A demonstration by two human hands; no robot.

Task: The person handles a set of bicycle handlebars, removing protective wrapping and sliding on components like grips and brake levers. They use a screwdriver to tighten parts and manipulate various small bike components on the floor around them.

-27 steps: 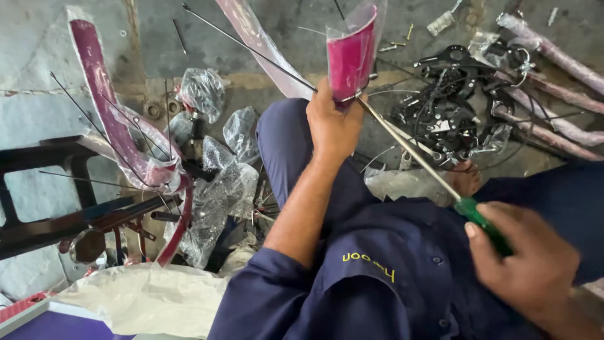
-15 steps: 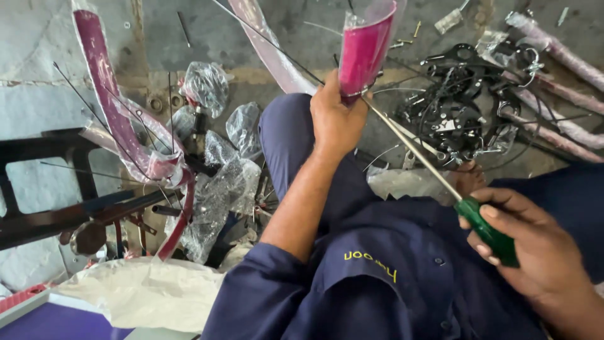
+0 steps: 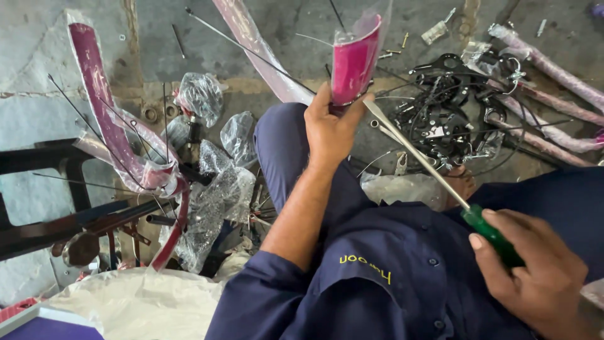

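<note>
A seated worker's left hand (image 3: pixel 330 129) grips a pink mudguard (image 3: pixel 355 60). The right hand (image 3: pixel 535 274) closes around a green-handled screwdriver (image 3: pixel 440 182), its tip at the mudguard's base.

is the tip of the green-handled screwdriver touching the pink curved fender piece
Cannot tell. In the head view the screwdriver tip ends just beside the pink curved fender piece, right by the left hand; neither contact nor gap shows plainly.

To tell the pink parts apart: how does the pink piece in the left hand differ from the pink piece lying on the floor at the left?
The pink mudguard piece is short and held upright by the left hand; the long pink mudguard lies on the floor, untouched. The held one looks brighter, the floor one darker. Both are curved and wrapped in clear plastic.
</note>
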